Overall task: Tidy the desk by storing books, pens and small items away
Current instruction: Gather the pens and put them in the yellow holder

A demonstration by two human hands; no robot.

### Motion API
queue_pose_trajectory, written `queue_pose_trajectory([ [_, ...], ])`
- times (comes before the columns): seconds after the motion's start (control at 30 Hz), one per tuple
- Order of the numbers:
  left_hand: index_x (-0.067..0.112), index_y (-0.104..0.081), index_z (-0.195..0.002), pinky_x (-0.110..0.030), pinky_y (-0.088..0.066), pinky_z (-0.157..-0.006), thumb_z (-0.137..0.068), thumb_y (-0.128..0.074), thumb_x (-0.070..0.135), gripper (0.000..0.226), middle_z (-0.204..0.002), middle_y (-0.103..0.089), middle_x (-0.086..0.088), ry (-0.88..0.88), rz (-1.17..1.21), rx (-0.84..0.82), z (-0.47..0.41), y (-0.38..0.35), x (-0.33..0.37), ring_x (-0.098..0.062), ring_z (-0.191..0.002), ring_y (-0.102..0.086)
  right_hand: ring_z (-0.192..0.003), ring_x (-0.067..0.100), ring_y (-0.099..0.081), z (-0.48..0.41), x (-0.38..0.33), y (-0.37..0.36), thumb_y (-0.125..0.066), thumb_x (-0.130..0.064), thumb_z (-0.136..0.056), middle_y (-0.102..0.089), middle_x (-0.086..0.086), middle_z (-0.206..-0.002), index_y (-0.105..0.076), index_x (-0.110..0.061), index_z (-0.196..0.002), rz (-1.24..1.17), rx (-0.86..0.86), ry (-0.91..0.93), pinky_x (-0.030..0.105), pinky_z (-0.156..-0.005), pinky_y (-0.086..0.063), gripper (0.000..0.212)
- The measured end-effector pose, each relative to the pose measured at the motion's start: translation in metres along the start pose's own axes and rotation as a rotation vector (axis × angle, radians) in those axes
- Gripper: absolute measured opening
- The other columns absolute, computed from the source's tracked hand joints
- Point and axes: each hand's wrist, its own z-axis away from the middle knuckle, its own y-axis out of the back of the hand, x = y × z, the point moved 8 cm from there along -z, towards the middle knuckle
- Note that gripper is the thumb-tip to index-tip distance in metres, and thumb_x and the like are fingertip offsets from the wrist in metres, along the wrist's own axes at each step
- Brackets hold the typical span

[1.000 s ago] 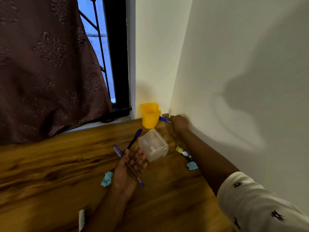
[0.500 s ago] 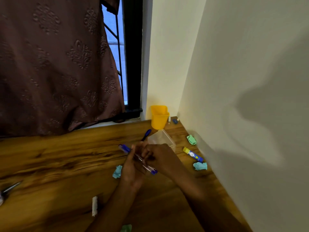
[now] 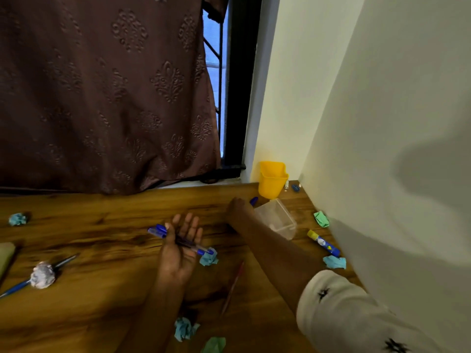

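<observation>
Left to right, here goes. At the far left edge there's a sliver of an olive-green thing (image 3: 5, 258), no idea what it is.

I count seven paper wads: four blue, two green, one greyish-white. The far-left blue wad (image 3: 17, 219) sits alone. The greyish-white wad (image 3: 42, 275) lies on top of a long blue pen (image 3: 14, 287).

The left hand (image 3: 182, 242) is palm up, fingers relaxed, with what looks like two capped blue pens (image 3: 163, 231) lying across the palm. The middle blue wad (image 3: 209, 258) is just beside it. Closer to the camera are the near blue wad (image 3: 184, 328) and the near green wad (image 3: 214, 345). One red pen (image 3: 233, 286) lies between the two arms.

The right hand (image 3: 238, 208) is back-up on the surface (image 3: 102, 240), right at a blue-capped pen (image 3: 254, 200). Can't tell if it's gripping it.

Just right of it is one clear plastic box (image 3: 277, 220), tipped over. One yellow cup (image 3: 272, 179) stands in the corner, with a small battery-like thing (image 3: 286, 186) and a small blue bit (image 3: 295, 187) beside it.

Along the right wall there's the far green wad (image 3: 321, 219), one glue stick (image 3: 323, 243) with a yellow cap, and the right blue wad (image 3: 334, 262).

The surface is glossy brown wood. A brown embossed curtain (image 3: 102, 85) covers most of a black-framed barred window (image 3: 237, 98), and the walls (image 3: 382, 123) are cream. The glue stick's label is too blurry to read.
</observation>
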Motion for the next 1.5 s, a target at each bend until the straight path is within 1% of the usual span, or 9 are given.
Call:
queue_pose_trajectory([
  [0.1, 0.019, -0.052, -0.112, -0.029, -0.060, -0.068, -0.088, -0.055, 0.017, 0.024, -0.093, -0.075, -0.005, 0.008, 0.025, -0.032, -0.002, 0.005, 0.002, -0.015, -0.085, -0.072, -0.128, 0.031, -0.040, -0.009, 0.001, -0.010, -0.042, -0.012, -0.097, -0.028, 0.022, -0.147, -0.023, 0.006, -0.142, -0.183, 0.026, -0.082, 0.038, -0.099, -0.043, 0.052],
  [0.23, 0.017, -0.052, -0.118, -0.032, -0.059, -0.073, -0.040, -0.085, 0.012, 0.084, -0.102, -0.073, -0.010, 0.001, 0.033, -0.112, -0.007, 0.005, 0.003, -0.019, -0.093, -0.071, -0.119, 0.033, -0.049, 0.004, 0.002, 0.008, -0.041, -0.011, -0.095, -0.043, 0.020, -0.137, -0.029, 0.002, -0.141, -0.640, 0.133, -0.159, 0.039, -0.090, -0.046, 0.048],
  [0.4, 0.011, -0.059, -0.112, -0.030, -0.058, -0.075, -0.094, -0.043, 0.019, 0.025, -0.100, -0.074, -0.004, 0.021, 0.013, -0.107, -0.005, -0.004, -0.006, -0.014, -0.090, -0.071, -0.089, 0.014, -0.063, 0.075, -0.014, 0.058, -0.057, -0.016, -0.090, -0.066, 0.002, -0.105, -0.051, -0.015, -0.116, -1.065, 0.368, 0.091, 0.023, -0.069, -0.049, 0.026],
  [0.6, 0.009, -0.058, -0.114, -0.033, -0.057, -0.080, -0.042, -0.094, 0.031, 0.084, -0.109, -0.070, -0.011, 0.075, 0.030, -0.183, 0.018, -0.024, -0.017, -0.021, -0.098, -0.069, -0.095, 0.017, -0.062, 0.135, -0.045, 0.058, -0.056, -0.026, -0.090, -0.067, 0.001, -0.107, -0.061, -0.018, -0.113, -0.872, 0.441, 0.293, 0.023, -0.077, -0.042, 0.024],
  [0.77, 0.013, -0.057, -0.106, -0.036, -0.059, -0.071, -0.046, -0.092, 0.023, 0.070, -0.097, -0.074, -0.008, 0.002, 0.120, -0.107, 0.036, -0.004, -0.005, -0.019, -0.086, -0.072, -0.090, 0.016, -0.063, 0.153, -0.009, 0.033, -0.058, -0.026, -0.090, -0.068, 0.001, -0.100, -0.065, -0.017, -0.103, -0.980, 0.511, 0.146, 0.027, -0.074, -0.045, 0.017],
  [0.93, 0.015, -0.057, -0.104, -0.042, -0.040, -0.107, -0.070, -0.072, 0.021, 0.038, -0.094, -0.075, -0.005, -0.049, 0.106, -0.042, 0.059, 0.024, 0.020, -0.017, -0.084, -0.072, -0.110, 0.022, -0.058, 0.152, -0.014, -0.041, -0.060, -0.041, -0.086, -0.062, 0.005, -0.118, -0.050, -0.012, -0.126, -0.808, 0.113, -0.026, 0.031, -0.087, -0.045, 0.050],
  [1.1, 0.016, -0.057, -0.106, -0.041, -0.056, -0.084, -0.013, -0.098, 0.018, 0.102, -0.105, -0.072, -0.007, -0.042, 0.139, -0.078, 0.083, 0.040, 0.022, -0.020, -0.094, -0.070, -0.123, 0.025, -0.049, 0.157, -0.046, -0.067, -0.049, -0.030, -0.094, -0.051, 0.010, -0.135, -0.024, -0.008, -0.145, -0.823, 0.101, -0.125, 0.034, -0.101, -0.039, 0.060],
  [1.3, 0.017, -0.058, -0.110, -0.037, -0.056, -0.078, -0.019, -0.098, 0.016, 0.100, -0.103, -0.073, -0.006, -0.046, 0.100, -0.058, 0.114, 0.054, 0.018, -0.017, -0.092, -0.071, -0.116, 0.024, -0.055, 0.173, -0.035, -0.050, -0.059, -0.026, -0.089, -0.057, 0.009, -0.129, -0.025, -0.009, -0.144, -0.848, 0.148, -0.098, 0.032, -0.093, -0.046, 0.067],
  [1.5, 0.014, -0.063, -0.110, -0.035, -0.059, -0.069, -0.063, -0.081, 0.019, 0.051, -0.110, -0.071, -0.006, -0.016, 0.059, -0.060, 0.154, 0.055, 0.004, -0.020, -0.094, -0.070, -0.077, 0.000, -0.063, 0.243, -0.057, 0.025, -0.067, -0.015, -0.083, -0.069, -0.004, -0.094, -0.059, -0.016, -0.106, -1.261, 0.411, 0.168, 0.008, -0.064, -0.046, 0.024],
])
